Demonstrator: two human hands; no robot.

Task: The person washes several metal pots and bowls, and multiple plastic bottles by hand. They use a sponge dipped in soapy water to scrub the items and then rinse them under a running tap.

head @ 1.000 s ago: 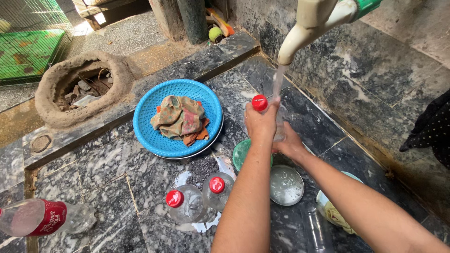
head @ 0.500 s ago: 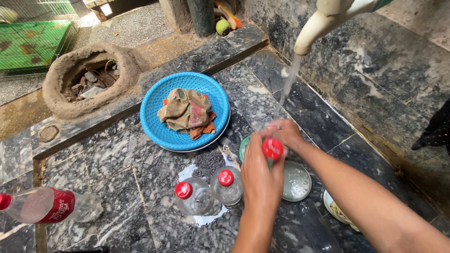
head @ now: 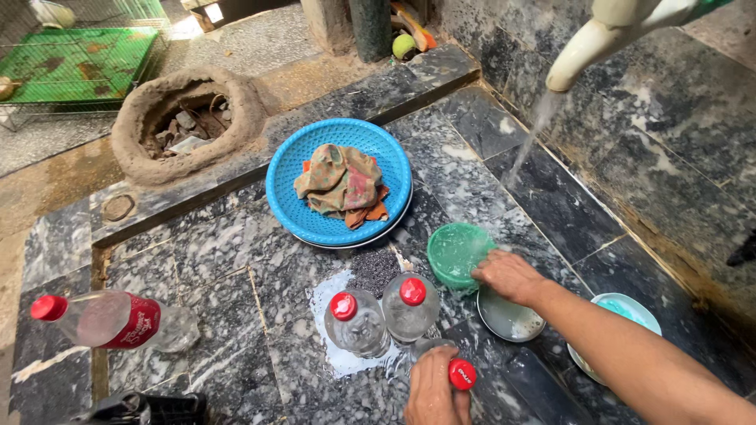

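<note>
Three red-capped clear bottles now cluster on the wet marble floor [head: 236, 260]: two standing ones [head: 356, 321] [head: 410, 307] and a third bottle [head: 450, 370] that the left hand [head: 435, 391] has just brought down from under the running tap [head: 587, 47]. Its fingers are closed around the neck below the red cap. Water falls free onto the floor, no longer into a bottle. The right hand [head: 510, 275] has dropped away from the stream and rests, fingers curled, against the green plastic bowl [head: 457, 253], just above a small steel plate [head: 510, 317]. Behind sits a blue basket [head: 315, 220] holding a cloth [head: 340, 182]; another bottle [head: 110, 319] lies on its side well to the left.
</note>
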